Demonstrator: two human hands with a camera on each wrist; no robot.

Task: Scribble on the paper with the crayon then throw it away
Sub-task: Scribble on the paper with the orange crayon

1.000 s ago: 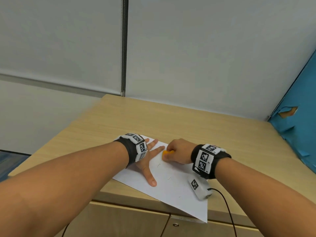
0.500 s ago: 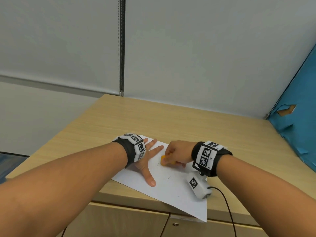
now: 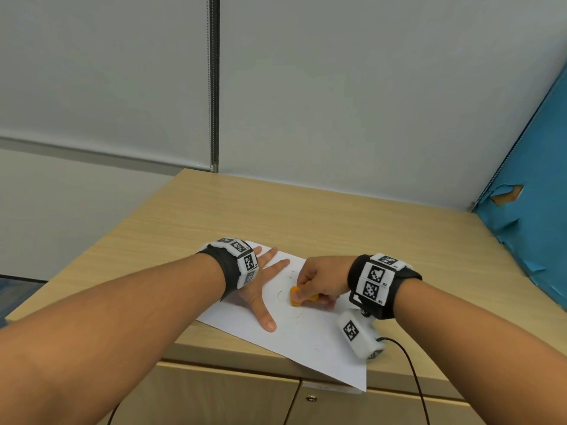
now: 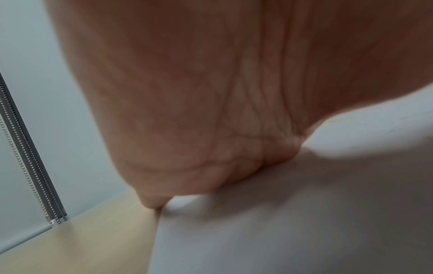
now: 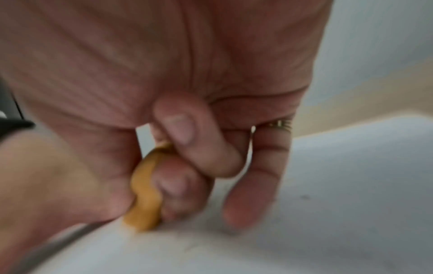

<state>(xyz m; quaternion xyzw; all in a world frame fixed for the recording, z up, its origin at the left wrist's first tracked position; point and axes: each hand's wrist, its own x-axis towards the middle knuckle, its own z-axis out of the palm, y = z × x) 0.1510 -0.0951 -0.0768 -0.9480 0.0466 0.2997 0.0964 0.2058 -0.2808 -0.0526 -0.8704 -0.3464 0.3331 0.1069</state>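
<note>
A white sheet of paper [image 3: 310,335] lies askew on the wooden cabinet top, one corner hanging over the front edge. My left hand [image 3: 260,289] lies flat on the sheet's left part with fingers spread, pressing it down; the left wrist view shows only the palm [image 4: 211,111] on the paper [image 4: 304,222]. My right hand [image 3: 319,280] pinches a short orange crayon [image 3: 296,297] whose tip touches the sheet just right of the left hand. In the right wrist view the crayon [image 5: 145,196] sits between thumb and curled fingers, its end on the paper [image 5: 328,213]. Faint scribble marks show near the crayon.
The wooden cabinet top [image 3: 306,216] stretches behind the paper to a grey wall. A torn blue panel [image 3: 534,210] stands at the right. A white tagged block [image 3: 359,335] with a black cable hangs under my right wrist. Cabinet doors [image 3: 214,400] lie below the front edge.
My right hand has moved the crayon a short way toward me and leftward across the sheet. The left hand has stayed pressed flat on the paper.
</note>
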